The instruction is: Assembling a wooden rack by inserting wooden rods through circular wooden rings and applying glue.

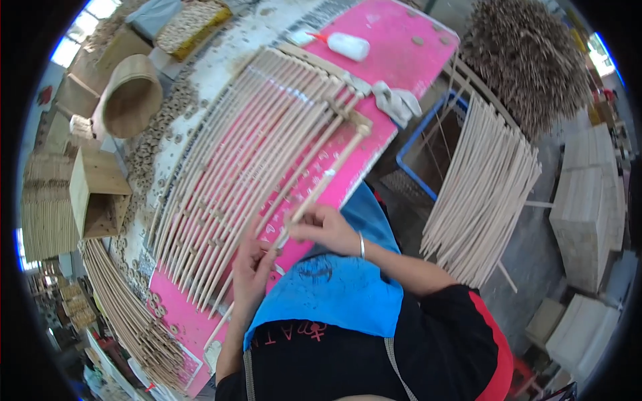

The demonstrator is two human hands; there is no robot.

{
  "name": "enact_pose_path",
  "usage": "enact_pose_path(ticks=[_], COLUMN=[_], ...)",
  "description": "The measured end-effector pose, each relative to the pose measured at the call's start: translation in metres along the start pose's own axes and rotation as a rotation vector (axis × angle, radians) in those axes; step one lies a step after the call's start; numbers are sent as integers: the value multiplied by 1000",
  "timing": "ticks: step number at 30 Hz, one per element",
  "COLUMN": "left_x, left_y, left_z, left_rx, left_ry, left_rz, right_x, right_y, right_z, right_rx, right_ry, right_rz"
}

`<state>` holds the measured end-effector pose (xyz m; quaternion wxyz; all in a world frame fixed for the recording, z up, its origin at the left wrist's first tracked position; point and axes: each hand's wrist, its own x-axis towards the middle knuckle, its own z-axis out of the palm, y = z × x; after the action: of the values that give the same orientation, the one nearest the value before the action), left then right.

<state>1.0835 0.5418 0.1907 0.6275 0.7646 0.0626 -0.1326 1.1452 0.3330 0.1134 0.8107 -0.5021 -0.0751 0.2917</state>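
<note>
A long, pale wooden stick (pixel 340 162) slants across the near side of the pink-covered table (pixel 401 60), with a round knob at its far end. My right hand (pixel 326 230) closes in a pinch around its middle. Just below and to the left, my left hand (pixel 251 269) has bent fingers gripping the same stick. Beyond my hands lies a row of similar wooden sticks (pixel 231 167), side by side, with far ends by a wooden strip (pixel 314 59). Small wooden rings sit on some of these sticks near their lower parts.
A white bottle (pixel 349 47) with a red tip and a crumpled whitish cloth (pixel 396 102) lie at the far side. Loose wooden rings (pixel 150 150) litter the left. Stick bundles (pixel 478 194) rest over a blue-rimmed crate (pixel 418 144) at right. A round wooden container (pixel 134 97) stands far left.
</note>
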Motion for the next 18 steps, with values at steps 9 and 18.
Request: enact_pose_path(ticks=[9,18], left_x=[-24,-31], left_y=[-29,-27], left_z=[-23,-22], left_rx=[25,4], left_ry=[-34,14], left_rz=[-62,-87], right_x=[0,-5], right_y=[-12,-29], right_z=[-15,-18], right_rx=[131,229], right_ry=[237,128], right_rz=[-138,-108])
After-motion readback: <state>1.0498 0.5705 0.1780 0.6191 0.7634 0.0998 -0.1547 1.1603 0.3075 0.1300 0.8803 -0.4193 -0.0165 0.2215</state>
